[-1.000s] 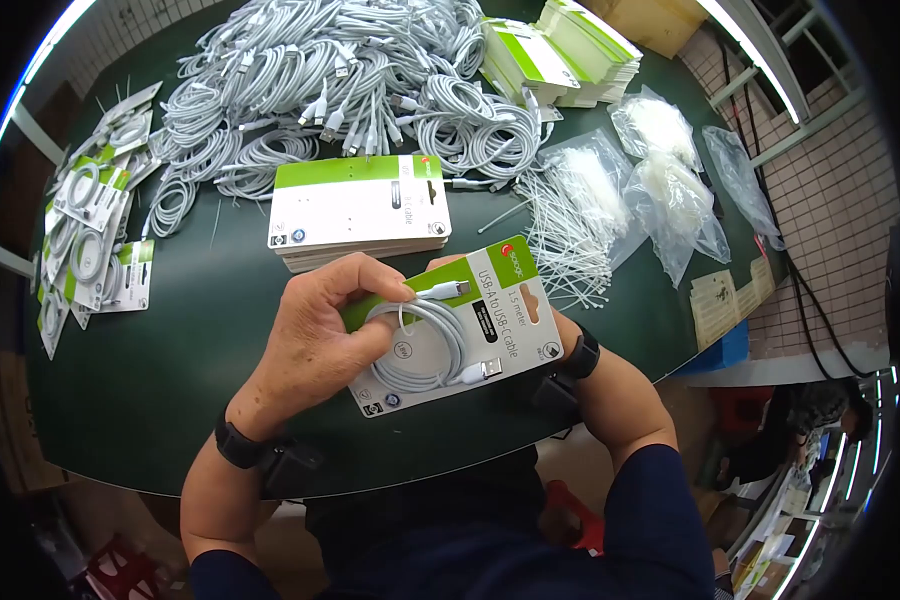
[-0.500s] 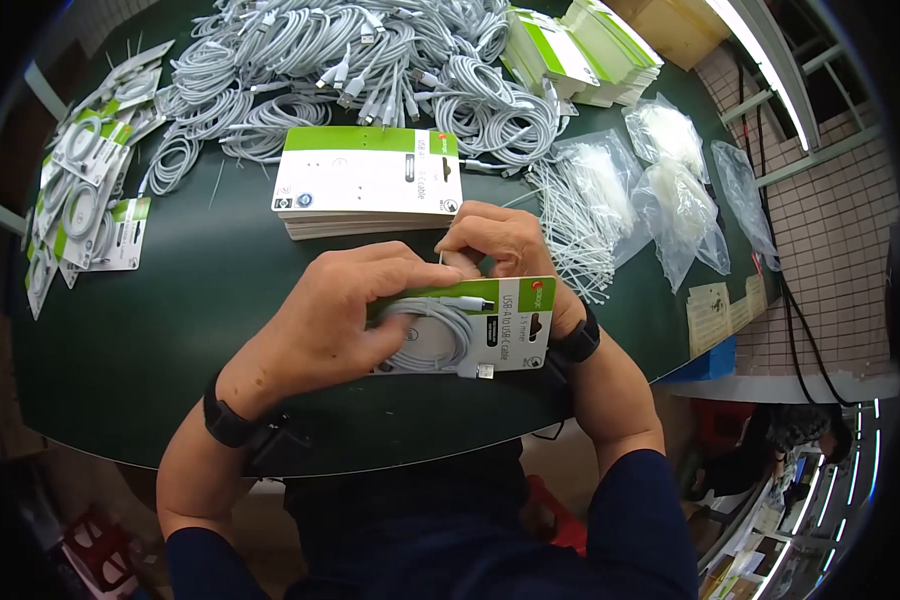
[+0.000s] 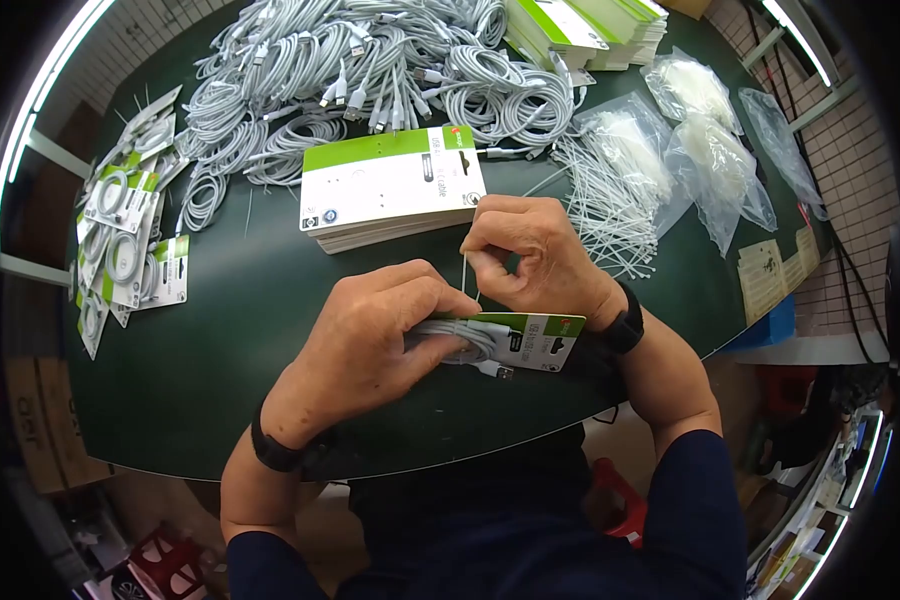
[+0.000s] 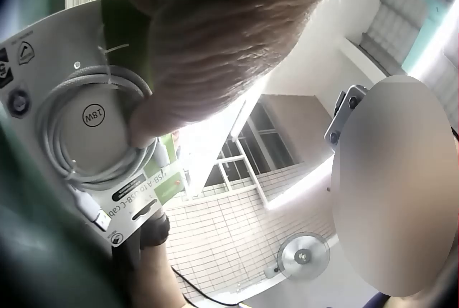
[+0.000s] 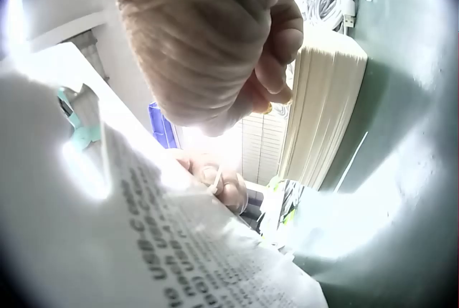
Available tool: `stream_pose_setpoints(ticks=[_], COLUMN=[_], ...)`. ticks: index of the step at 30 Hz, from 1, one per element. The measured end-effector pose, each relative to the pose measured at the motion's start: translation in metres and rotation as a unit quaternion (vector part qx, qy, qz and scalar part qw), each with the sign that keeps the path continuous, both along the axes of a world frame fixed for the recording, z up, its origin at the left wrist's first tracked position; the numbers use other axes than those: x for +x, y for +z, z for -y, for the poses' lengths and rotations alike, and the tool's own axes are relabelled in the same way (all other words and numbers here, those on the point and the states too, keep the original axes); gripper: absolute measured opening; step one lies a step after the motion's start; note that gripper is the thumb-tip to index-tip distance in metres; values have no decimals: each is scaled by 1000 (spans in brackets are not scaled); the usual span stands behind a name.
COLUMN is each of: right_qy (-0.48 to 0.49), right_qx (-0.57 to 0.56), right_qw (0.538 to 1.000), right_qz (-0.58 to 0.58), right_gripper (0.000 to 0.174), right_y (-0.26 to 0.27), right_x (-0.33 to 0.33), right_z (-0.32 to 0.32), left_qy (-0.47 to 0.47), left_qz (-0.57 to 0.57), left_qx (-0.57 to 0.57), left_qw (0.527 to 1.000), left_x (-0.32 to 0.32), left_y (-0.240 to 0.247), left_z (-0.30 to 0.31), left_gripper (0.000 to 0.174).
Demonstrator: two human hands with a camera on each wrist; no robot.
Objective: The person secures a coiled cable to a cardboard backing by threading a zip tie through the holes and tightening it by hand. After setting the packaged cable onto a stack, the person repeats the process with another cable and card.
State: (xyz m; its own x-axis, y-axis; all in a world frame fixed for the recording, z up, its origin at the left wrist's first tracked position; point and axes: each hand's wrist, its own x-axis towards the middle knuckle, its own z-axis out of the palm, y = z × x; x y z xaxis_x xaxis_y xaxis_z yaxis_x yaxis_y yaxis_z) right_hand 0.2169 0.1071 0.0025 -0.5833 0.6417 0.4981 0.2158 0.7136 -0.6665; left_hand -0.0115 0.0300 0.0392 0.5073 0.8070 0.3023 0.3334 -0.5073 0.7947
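My left hand (image 3: 375,325) grips a white-and-green cable card (image 3: 542,352), its thumb over a coiled grey USB cable (image 4: 54,129) on the front. The card is tilted, its printed face toward me. Above the card's upper edge, my right hand (image 3: 542,255) pinches a thin white cable tie (image 3: 465,277), which runs down to the back of the card near the left fingertips. In the left wrist view, a tie loop crosses the coil's upper side. The right wrist view shows the card's printed back (image 5: 186,250).
Behind the hands stands a stack of blank cards (image 3: 390,190). A large heap of coiled cables (image 3: 350,60) lies farther back, with more card stacks (image 3: 590,35). Loose ties (image 3: 610,215) and plastic bags (image 3: 720,165) lie right; finished cable cards (image 3: 120,250) lie left.
The card has tipped from facing up to a steeper tilt. My right hand has risen from behind the card to above its edge, drawing a tie strand upward.
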Motion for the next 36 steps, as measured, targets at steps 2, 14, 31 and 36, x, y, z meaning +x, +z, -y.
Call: stream_pose_setpoints(ticks=[2,14,31,36], right_qy=[1,-74,2,-40], right_qx=[-15,-222,40,-62], right_qw=[1000,965,993,997], right_qz=[4,-114,113,-33], right_gripper=[9,20,61,59], right_y=[1,22,36,16], right_x=[2,29,3,-1], right_z=[0,-16,30,28], left_qy=[6,136,226,328], left_qz=[-21,-6,-38,75], left_qx=[13,65,292,203], left_qw=[1000,989,929,919], left_x=[0,-7,4,12], left_y=[2,-13,-15,-16], left_z=[1,-12,-5,-9], left_gripper=[34,39,52,59])
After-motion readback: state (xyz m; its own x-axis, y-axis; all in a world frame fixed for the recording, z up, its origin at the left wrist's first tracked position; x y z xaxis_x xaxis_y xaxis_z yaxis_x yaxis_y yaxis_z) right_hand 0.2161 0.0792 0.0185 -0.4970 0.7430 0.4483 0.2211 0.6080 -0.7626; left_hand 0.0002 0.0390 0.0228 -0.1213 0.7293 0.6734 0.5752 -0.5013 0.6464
